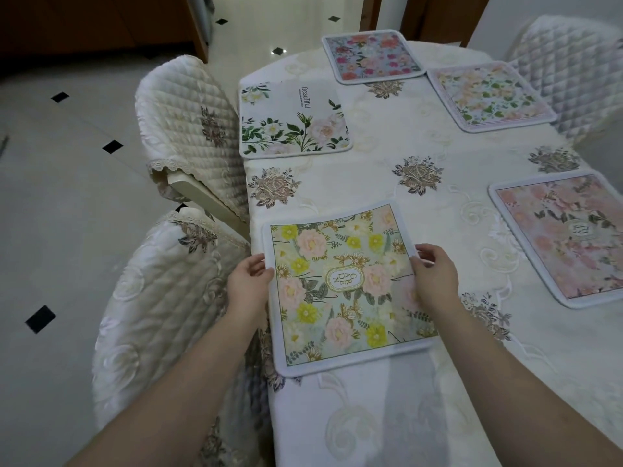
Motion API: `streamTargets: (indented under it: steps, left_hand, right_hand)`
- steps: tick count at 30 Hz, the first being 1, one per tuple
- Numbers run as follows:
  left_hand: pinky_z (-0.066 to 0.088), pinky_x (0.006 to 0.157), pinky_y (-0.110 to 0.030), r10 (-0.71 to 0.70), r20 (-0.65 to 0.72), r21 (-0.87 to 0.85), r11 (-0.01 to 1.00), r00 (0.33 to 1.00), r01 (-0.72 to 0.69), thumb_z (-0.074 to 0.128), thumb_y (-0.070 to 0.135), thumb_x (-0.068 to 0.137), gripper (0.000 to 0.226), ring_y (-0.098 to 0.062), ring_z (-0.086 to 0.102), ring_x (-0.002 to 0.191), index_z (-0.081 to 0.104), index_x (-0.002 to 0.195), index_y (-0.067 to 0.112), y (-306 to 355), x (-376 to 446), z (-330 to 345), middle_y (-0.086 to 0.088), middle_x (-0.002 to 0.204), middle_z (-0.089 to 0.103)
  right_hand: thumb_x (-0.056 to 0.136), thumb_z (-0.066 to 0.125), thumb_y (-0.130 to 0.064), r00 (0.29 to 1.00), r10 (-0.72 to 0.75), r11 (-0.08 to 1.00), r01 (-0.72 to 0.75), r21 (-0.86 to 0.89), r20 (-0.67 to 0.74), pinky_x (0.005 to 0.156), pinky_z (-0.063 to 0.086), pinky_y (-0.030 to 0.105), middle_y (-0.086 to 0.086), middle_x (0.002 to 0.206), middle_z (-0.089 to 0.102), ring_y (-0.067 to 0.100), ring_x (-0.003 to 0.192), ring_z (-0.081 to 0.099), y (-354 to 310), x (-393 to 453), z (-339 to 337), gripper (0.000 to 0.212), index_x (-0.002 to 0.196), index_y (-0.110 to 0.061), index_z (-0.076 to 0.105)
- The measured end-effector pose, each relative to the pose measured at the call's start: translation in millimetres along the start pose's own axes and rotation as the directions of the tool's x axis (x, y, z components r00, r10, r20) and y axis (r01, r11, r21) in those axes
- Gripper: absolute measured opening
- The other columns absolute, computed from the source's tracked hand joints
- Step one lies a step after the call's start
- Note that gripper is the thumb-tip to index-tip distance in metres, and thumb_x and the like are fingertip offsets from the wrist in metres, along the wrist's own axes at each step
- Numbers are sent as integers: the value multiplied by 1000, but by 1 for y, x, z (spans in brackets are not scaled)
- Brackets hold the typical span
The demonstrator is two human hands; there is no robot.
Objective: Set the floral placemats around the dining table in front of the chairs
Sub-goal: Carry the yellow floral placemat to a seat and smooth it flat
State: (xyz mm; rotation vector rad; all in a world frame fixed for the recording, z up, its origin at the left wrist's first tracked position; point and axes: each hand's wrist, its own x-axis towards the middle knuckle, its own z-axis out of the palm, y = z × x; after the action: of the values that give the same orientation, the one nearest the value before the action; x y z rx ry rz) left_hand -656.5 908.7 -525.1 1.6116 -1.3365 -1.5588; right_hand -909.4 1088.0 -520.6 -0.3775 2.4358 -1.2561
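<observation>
The left hand (247, 281) and right hand (435, 274) pinch the yellow-flowered placemat (344, 284) by opposite edges, fingers clamped on it, near the quilted chair (158, 298).

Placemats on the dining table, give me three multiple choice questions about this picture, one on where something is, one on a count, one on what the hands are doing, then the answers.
1. Where does the placemat printed "Beautiful" lie?
A. At the table's left edge, in front of the far left chair
B. On the floor
C. Under the pink placemat

2. How many placemats show on the table?
A. Three
B. Five
C. Eight

3. How is the placemat printed "GARDEN" handled?
A. It lies untouched
B. One hand waves it overhead
C. Both hands hold its side edges

Answers:
1 A: the "Beautiful" placemat sits at the tablecloth edge beside the quilted chair.
2 B: it, the "GARDEN" placemat, and three more along the far end and right side.
3 C: the left hand grips its left edge, the right hand its right.
</observation>
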Motion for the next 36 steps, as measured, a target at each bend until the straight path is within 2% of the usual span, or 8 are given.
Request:
streamTargets:
  steps: [5, 8, 14, 23, 25, 27, 33, 36]
  left_hand:
    - [52, 92, -32, 61, -9, 70, 996, 998, -60, 63, 1, 93, 35, -17, 63, 99, 61, 127, 5, 4, 8, 8, -4, 110, 66]
    - [49, 89, -28, 136, -5, 204, 970, 991, -132, 63, 5, 94, 36, -14, 61, 97, 61, 130, 6, 1, 9, 10, -1, 107, 64]
    - [57, 90, -41, 252, -6, 422, 878, 968, -226, 66, 17, 92, 36, -16, 66, 92, 66, 128, 12, -10, 13, 8, -4, 108, 71]
    - [56, 88, -38, 296, 3, 494, 830, 955, -258, 66, 16, 92, 34, -20, 66, 92, 67, 126, 10, -18, 4, 9, -9, 109, 69]
    - [53, 94, -40, 301, 1, 512, 819, 954, -259, 63, 14, 93, 36, -25, 65, 99, 64, 128, 9, -18, 0, 14, -12, 115, 65]
    - [40, 108, -38, 308, 11, 541, 798, 951, -264, 56, 14, 96, 43, -31, 53, 121, 54, 137, 1, -17, -8, 20, -17, 133, 53]
    - [6, 124, -37, 361, 455, 656, 482, 814, -581, 20, 40, 99, 63, -20, 10, 152, 26, 156, 13, -40, -62, 52, -3, 164, 20]
    - [12, 122, -44, 373, 527, 711, 300, 764, -636, 14, 41, 98, 64, -20, 16, 152, 28, 156, 18, -65, -82, 59, -1, 164, 21]
  right_hand:
    - [97, 51, -8, 999, -43, 998, 42, -51, -16, 78, 42, 25, 5, 115, 67, 16, 96, 59, -12, 13, 2, 28, 123, -11, 63]
    - [97, 46, -3, 1000, 12, 992, -12, -125, -2, 86, 39, 24, 10, 126, 64, 24, 112, 59, -5, 15, 5, 35, 129, -8, 60]
    - [98, 43, 0, 999, 30, 986, -35, -161, -32, 94, 40, 28, 14, 131, 61, 29, 120, 56, -1, 12, 10, 38, 133, -5, 57]
    - [100, 41, -1, 998, -62, 957, 59, -283, -2, 96, 43, 36, 19, 132, 57, 36, 119, 55, 16, 6, 7, 39, 137, -4, 54]
    - [97, 44, 1, 993, -119, 940, 119, -319, 20, 100, 42, 41, 21, 134, 54, 38, 122, 51, 22, 5, 8, 41, 137, -3, 52]
    - [96, 47, -1, 981, -190, 906, 187, -379, 29, 108, 35, 43, 21, 141, 47, 37, 130, 43, 23, -1, 10, 44, 140, -2, 48]
    - [91, 49, -4, 806, -441, 633, 591, -499, 395, 120, 16, 39, 9, 159, 26, 25, 148, 20, 11, -57, 48, 64, 152, -10, 28]
    - [97, 43, -17, 786, -417, 621, 613, -489, 456, 117, 28, 44, 7, 158, 30, 24, 147, 25, 20, -83, 65, 54, 150, -9, 34]
